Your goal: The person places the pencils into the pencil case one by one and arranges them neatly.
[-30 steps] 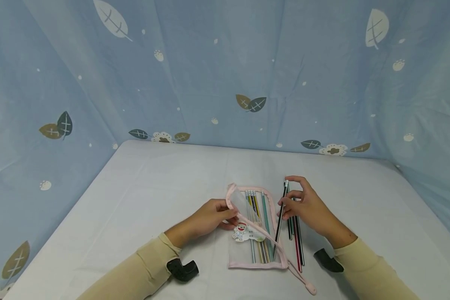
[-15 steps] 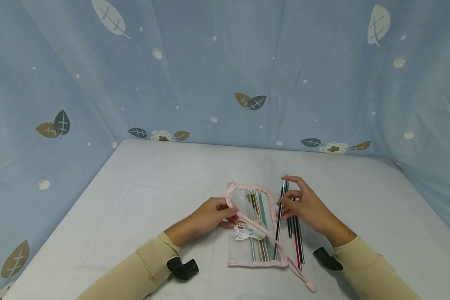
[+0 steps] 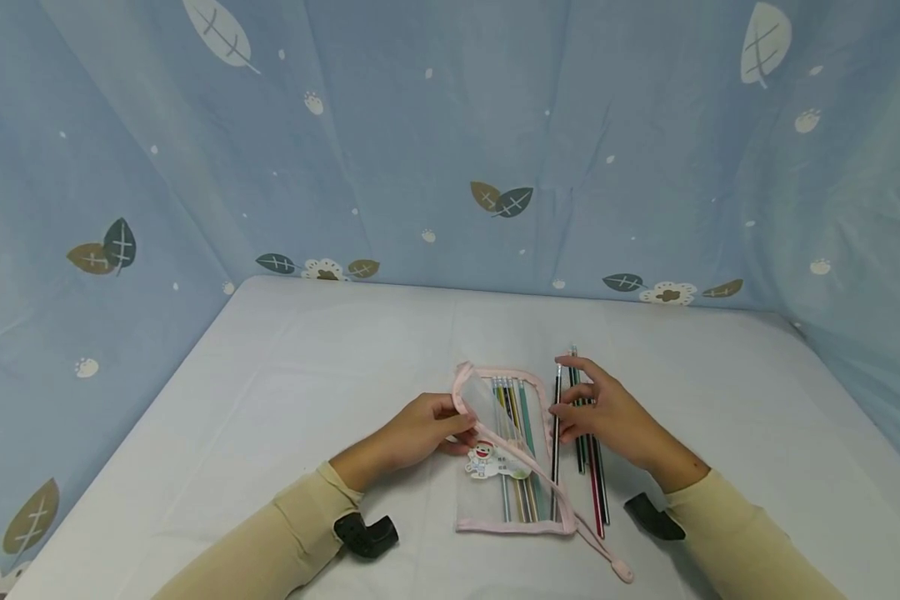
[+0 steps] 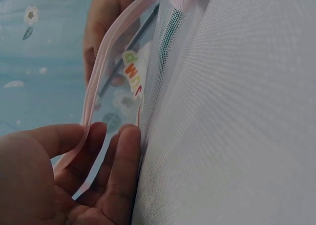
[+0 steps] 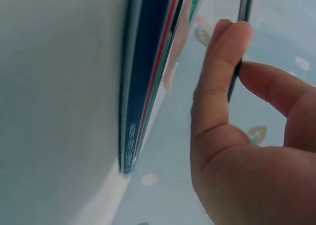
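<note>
A see-through mesh pencil case (image 3: pixel 477 510) with pink edging lies on the table, its top layer folded up. My left hand (image 3: pixel 437 429) pinches that lifted pink edge between thumb and fingers, as the left wrist view shows. Inside the case several pencils (image 3: pixel 513 417) lie side by side, behind a cartoon label (image 3: pixel 483 460). My right hand (image 3: pixel 607 412) pinches a black pencil (image 3: pixel 557 433) near its upper part, one finger stretched to its top end. The pencil's lower end is inside the case opening, behind the clear sheet.
Several loose pencils (image 3: pixel 596 483), black, green and red, lie just right of the case under my right hand. A pink strap (image 3: pixel 621 571) trails from the case's near right corner. The white table (image 3: pixel 330 350) meets a blue patterned curtain (image 3: pixel 390 150) behind.
My right hand has shifted slightly left, bringing the black pencil further over the case and more upright in view. The left hand keeps the edge lifted.
</note>
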The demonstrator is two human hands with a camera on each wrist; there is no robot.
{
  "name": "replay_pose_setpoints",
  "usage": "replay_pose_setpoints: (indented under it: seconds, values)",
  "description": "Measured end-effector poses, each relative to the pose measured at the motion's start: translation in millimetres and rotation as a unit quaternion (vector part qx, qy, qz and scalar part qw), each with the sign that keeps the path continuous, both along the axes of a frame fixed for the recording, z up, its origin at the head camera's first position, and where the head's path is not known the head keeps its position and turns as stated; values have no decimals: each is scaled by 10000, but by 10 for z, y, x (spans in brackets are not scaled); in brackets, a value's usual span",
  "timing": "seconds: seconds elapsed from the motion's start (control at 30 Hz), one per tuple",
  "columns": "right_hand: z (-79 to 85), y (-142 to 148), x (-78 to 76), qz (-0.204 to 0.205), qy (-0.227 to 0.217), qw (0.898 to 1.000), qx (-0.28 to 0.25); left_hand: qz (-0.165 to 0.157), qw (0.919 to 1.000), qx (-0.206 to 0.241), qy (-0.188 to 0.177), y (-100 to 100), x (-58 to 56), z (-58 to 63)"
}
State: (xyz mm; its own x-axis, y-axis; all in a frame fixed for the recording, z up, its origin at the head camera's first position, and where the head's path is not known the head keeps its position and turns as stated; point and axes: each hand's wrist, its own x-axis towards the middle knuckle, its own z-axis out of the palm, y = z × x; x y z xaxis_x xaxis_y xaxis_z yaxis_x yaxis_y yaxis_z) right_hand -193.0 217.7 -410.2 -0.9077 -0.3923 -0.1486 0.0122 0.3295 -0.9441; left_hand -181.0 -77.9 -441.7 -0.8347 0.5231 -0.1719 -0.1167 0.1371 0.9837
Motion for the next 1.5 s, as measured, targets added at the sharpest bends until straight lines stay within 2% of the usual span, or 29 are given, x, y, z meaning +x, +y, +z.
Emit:
replay_pose_setpoints:
  seconds: [0.33, 0.77, 1.07, 1.5]
  values:
    - [21, -107, -9, 240, -53, 9993, 285, -30, 10000, -18, -22, 5, -1, 20]
    - [-7, -148, -45, 447, -283, 9982, 281, 3, 9999, 63, -93, 12, 4, 11]
    - [-63, -195, -87, 573, 113, 9943, 893, -11, 9999, 78, -76, 11, 11, -9]
    - [-23, -301, -107, 736, 207, 9876, 1372, -35, 10000, 79, -26, 3, 32, 0]
